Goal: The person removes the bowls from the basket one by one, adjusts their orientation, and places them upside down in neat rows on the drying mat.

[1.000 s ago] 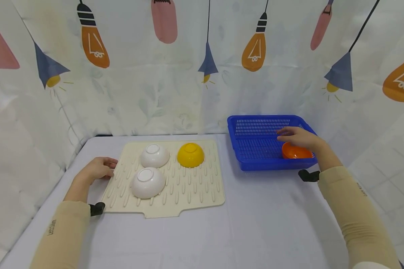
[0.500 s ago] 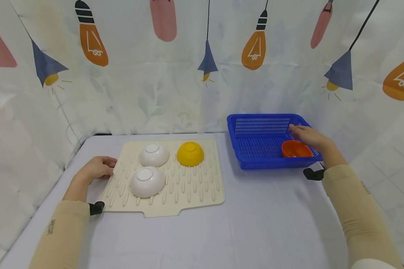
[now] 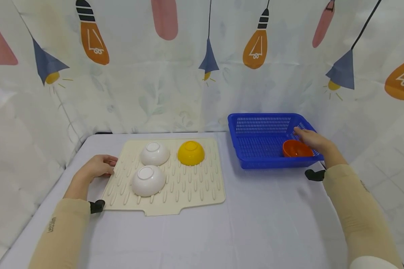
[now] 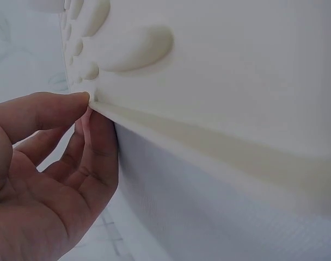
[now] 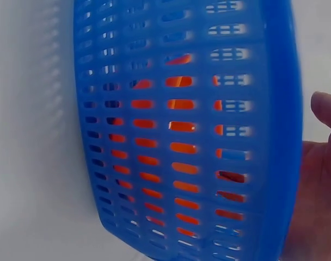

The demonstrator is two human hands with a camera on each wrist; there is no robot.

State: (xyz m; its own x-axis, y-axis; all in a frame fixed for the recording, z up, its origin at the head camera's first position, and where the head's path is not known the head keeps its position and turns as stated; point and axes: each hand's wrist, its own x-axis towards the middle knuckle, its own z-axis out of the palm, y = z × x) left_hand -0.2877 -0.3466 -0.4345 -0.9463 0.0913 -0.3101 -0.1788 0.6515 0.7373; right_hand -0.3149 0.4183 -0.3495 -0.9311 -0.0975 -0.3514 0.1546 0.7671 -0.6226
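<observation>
One orange bowl (image 3: 297, 148) sits upright in the near right corner of the blue basket (image 3: 256, 161), and your right hand (image 3: 312, 141) rests over the basket's right rim just beside it, fingers loosely extended and holding nothing. To lift it well, I'd judge you should curl the fingers over the bowl's far edge and set the thumb on the near wall before raising it, since it lies tight against the basket's corner. Through the slotted basket wall (image 5: 171, 163) the wrist view shows orange but not the grip, so check it from above. Your left hand (image 3: 95, 169) has its fingertips (image 4: 86, 109) touching the left edge of the cream drying mat (image 3: 202, 186), thumb on top; keep that light hold so the mat stays put. Three bowls lie upside down on it: two white ones (image 3: 148, 181) (image 3: 154, 153) and a yellow one (image 3: 190, 152), with bare ribs nearer you.
</observation>
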